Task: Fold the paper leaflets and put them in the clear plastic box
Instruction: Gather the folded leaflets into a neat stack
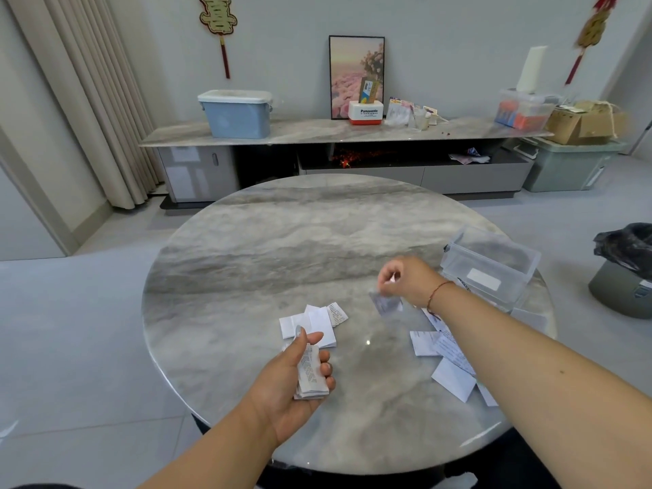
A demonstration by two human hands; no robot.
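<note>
White, small-print folded paper leaflets [311,374] sit bundled in the left hand [296,372], whose fingers [326,367] curl round them above the round grey marble bench [282,248]. Their long axis runs near to far. From this bundle the clear plastic box [494,266] lies well away to the far right, just beside the right hand [411,280], the nearer one; it pinches a blurred slip [386,304]. Loose leaflets [448,365] lie under the right forearm.

Table [282,241] far half bare — loose leaflets [448,361] lie before clear box [490,262], right.
</note>
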